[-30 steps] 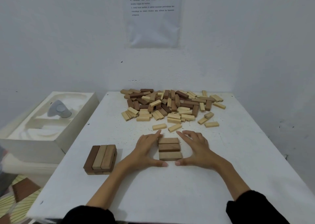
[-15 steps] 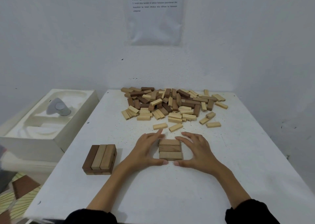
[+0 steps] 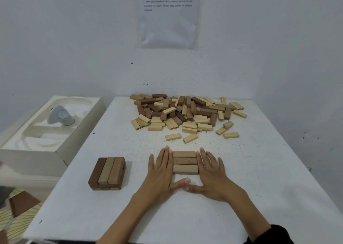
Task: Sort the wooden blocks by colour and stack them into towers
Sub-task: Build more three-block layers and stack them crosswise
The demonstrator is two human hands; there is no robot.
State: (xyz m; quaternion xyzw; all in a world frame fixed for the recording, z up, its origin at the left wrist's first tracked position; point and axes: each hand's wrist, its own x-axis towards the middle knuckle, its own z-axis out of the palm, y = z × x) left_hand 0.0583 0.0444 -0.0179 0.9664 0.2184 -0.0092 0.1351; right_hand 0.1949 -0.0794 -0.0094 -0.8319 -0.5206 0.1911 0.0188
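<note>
Three mid-brown blocks (image 3: 185, 162) lie side by side in a flat row at the middle of the white table (image 3: 259, 169). My left hand (image 3: 161, 171) lies flat against the row's left ends, fingers straight. My right hand (image 3: 211, 173) lies flat against the right ends. Both thumbs meet just in front of the row. A low brown stack (image 3: 107, 173) of two layers stands to the left, apart from my hands. A big loose pile of light, mid-brown and dark blocks (image 3: 185, 113) covers the far part of the table.
A white moulded foam box (image 3: 46, 132) with a grey object in it stands left of the table. A printed sheet (image 3: 168, 15) hangs on the back wall. Two stray light blocks (image 3: 181, 137) lie between the pile and my hands.
Both hands closed in from a spread, curved hold to lie flat against the row's ends, and the thumbs came together in front. The row looks squared up.
</note>
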